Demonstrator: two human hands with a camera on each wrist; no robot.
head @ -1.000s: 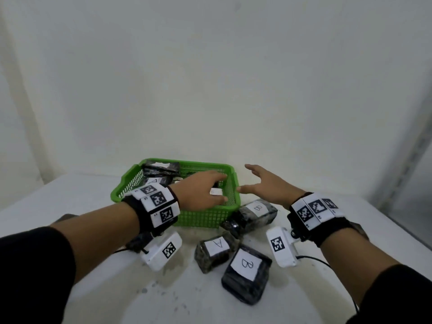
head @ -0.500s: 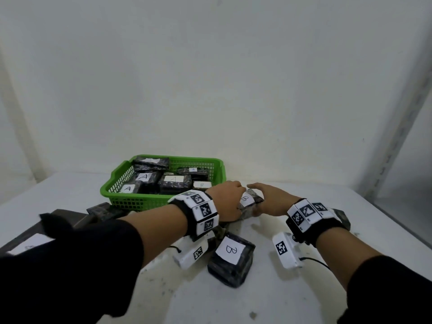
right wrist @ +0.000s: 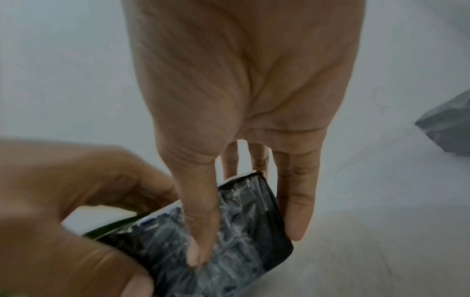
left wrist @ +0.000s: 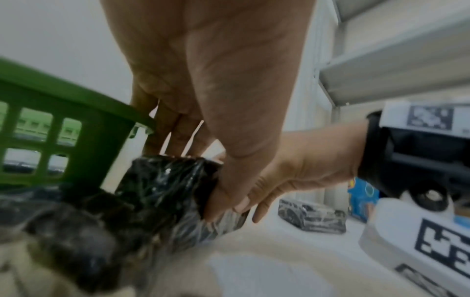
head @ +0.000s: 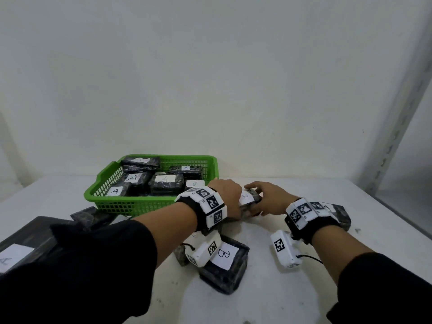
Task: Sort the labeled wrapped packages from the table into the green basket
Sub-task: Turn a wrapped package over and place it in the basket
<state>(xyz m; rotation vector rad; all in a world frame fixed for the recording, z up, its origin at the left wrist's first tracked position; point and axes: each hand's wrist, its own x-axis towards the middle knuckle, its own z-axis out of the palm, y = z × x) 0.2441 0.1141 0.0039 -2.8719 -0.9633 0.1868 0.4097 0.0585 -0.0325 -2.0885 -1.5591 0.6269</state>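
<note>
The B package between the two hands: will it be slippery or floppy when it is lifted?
Probably somewhat slippery: the B package has glossy, crinkled plastic wrap. Likely stiff, since its blocky shape holds under the left hand and right hand. Flat sides suggest no rolling.

The basket (head: 131, 203) is seen to be bright green. The packages (head: 223, 265) are wrapped in shiny black, with white labels (head: 224, 254) marked in black letters. The wrist bands (head: 211, 202) are patterned with black-and-white squares. The table (head: 304, 298) is white.
</note>
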